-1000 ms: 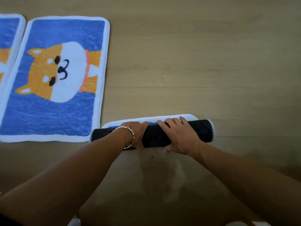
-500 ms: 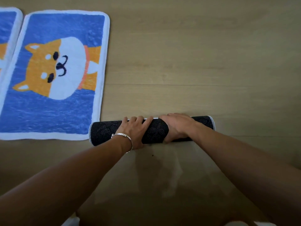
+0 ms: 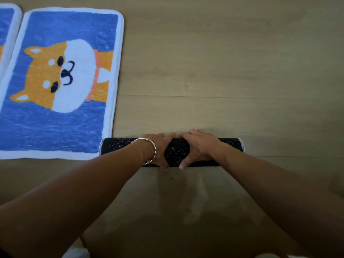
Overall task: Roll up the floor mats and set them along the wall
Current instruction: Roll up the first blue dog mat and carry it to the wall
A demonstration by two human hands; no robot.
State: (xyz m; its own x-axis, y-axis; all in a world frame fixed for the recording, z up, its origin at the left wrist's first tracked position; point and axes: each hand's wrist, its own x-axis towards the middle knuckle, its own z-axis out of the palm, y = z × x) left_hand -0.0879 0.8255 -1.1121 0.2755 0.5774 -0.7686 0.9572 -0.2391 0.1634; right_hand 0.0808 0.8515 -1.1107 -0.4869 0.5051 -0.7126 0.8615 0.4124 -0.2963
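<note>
A: Surface?
B: Pale wood-plank floor (image 3: pixel 223 62), seams running left-right.
A: Lying on it?
B: Rolled mat (image 3: pixel 117 147), dark dotted backing outward. Flat dog mat (image 3: pixel 61 71) at its left end. Second flat mat (image 3: pixel 6 25), cropped, far left.

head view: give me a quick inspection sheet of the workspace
surface: wooden floor, light planks
job's things: rolled mat lies dark side out, no flat part showing; dog mat lies flat to its left; another flat mat at the left edge, cut off
clutter: small dark speck on the floor near the rolled mat
grippers: left hand, with a bracelet, and right hand both grip the rolled mat near its middle
cables: nothing seen
surroundings: no wall in view
</note>
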